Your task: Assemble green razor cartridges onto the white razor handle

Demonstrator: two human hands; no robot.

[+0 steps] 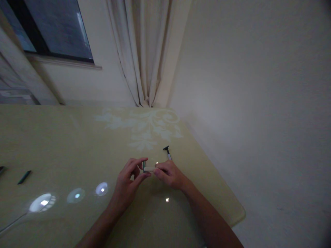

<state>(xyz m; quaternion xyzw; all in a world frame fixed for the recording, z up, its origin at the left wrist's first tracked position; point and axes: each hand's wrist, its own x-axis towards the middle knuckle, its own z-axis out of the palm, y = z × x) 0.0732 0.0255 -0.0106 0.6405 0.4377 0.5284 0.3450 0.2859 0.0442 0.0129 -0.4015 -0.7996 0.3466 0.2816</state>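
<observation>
Between my hands is a small razor (149, 169) with a pale handle and a green head, held above the table. My left hand (128, 179) pinches the head at its top and bottom between fingertips and thumb. The handle's right end is gripped by my right hand (169, 174), whose fingers are closed round it. Just beyond my right hand a second razor (169, 154), black and grey, lies on the table with its head pointing away.
The glossy table (77, 144) has a floral pattern and light reflections. At the left lie a dark green strip-like piece (24, 177) and another dark piece (2, 169). A thin cable (12, 223) crosses the lower left. Wall and curtain (141, 51) border the table.
</observation>
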